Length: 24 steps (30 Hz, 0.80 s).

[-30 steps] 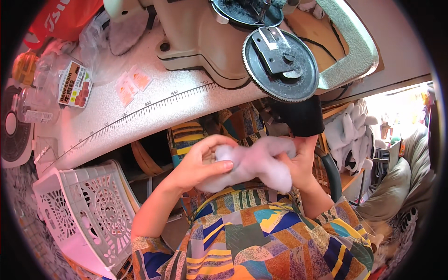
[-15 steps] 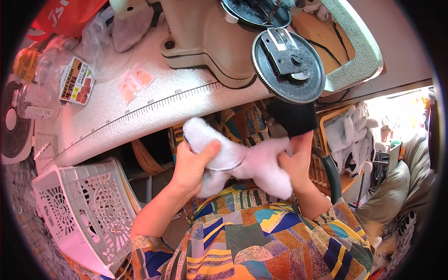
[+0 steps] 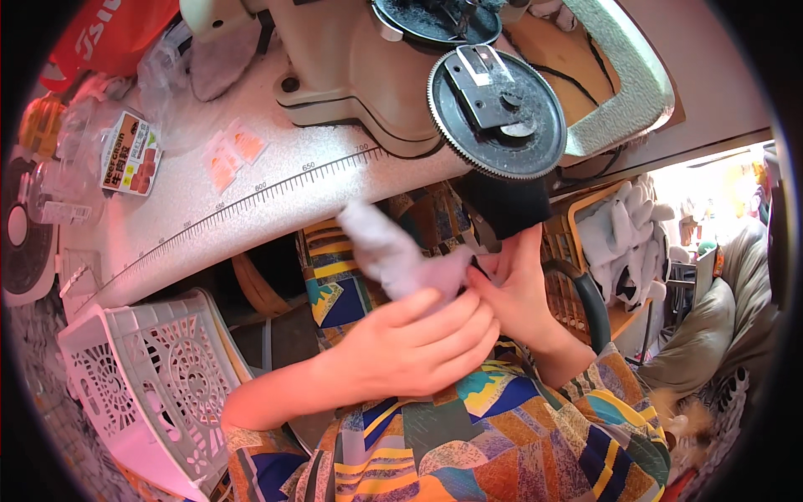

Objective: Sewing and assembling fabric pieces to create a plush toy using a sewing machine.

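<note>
A white fluffy piece of plush fabric [image 3: 378, 244] is held between my two hands above my lap, just off the table's front edge. Its far end sticks out up and to the left and is smeared by motion. My left hand [image 3: 431, 339] is closed over the near part, back of the hand toward me, hiding much of it. My right hand [image 3: 523, 289] pinches the right end, where a small dark edge shows between thumb and fingers. Right beyond my right hand is a black cloth-like part [image 3: 502, 203] under the machine's toothed disc [image 3: 535, 138].
A beige sewing machine [image 3: 355, 88] stands on the table [image 3: 180, 188], which has a printed ruler along its edge. Clear plastic containers [image 3: 71, 180] and small orange-white packets [image 3: 234, 155] lie left. A plastic crate [image 3: 201, 368] stands lower left; a basket of white plush pieces [image 3: 623, 234] stands right.
My left hand has moved right and down from the piece's left part to beside my right hand. The plush piece is now bunched and turned, and the view has shifted slightly.
</note>
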Tool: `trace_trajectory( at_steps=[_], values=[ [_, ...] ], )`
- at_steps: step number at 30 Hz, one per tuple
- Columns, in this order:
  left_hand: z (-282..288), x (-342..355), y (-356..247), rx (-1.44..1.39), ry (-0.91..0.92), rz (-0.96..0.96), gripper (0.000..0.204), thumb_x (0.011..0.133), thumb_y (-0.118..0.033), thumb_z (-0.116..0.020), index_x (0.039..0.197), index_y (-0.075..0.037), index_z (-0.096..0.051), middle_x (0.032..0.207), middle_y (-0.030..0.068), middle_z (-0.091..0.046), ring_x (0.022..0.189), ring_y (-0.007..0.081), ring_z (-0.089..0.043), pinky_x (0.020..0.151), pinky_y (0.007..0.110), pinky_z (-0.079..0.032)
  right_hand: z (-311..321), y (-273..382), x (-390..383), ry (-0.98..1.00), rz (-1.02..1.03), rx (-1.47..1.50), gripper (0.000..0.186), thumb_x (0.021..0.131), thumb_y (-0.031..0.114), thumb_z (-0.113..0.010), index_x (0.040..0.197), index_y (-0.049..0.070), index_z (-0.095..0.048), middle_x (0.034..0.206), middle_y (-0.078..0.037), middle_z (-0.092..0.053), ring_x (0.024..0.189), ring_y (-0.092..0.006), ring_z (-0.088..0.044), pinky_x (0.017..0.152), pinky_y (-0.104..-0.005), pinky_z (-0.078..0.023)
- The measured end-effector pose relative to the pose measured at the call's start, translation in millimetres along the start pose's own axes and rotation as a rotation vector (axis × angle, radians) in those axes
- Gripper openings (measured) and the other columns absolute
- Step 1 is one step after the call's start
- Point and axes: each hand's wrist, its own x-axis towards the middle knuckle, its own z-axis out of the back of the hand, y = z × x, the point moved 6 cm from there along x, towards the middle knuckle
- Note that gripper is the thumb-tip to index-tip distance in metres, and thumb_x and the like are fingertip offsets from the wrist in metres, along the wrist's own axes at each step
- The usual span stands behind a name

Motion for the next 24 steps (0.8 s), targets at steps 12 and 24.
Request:
trace_trajectory(
  at_steps=[12,24],
  values=[
    [18,7,9,-0.019,0.233,0.097,0.016,0.065,-0.024,-0.06,0.078,-0.014,-0.056,0.083,-0.0007,-0.054,0.091,0.0158,-0.051,0.073,0.029,-0.036,5,31,-9,-0.026,-0.012,-0.116,0.081,0.071,0.013,-0.083,0.13,-0.002,-0.03,0.104,-0.016,-0.055,0.085,-0.022,-0.063,0.07,-0.0344,-0.052],
    [56,8,26,-0.072,0.164,0.05,0.014,0.069,-0.015,-0.064,0.074,-0.009,-0.053,0.088,0.0041,-0.061,0.098,0.0198,-0.055,0.066,0.03,-0.041,-24,96,-8,0.836,0.555,-0.436,0.054,0.08,0.014,-0.076,0.126,0.001,-0.052,0.105,-0.014,-0.064,0.091,-0.0254,-0.065,0.077,-0.033,-0.053]
  ],
)
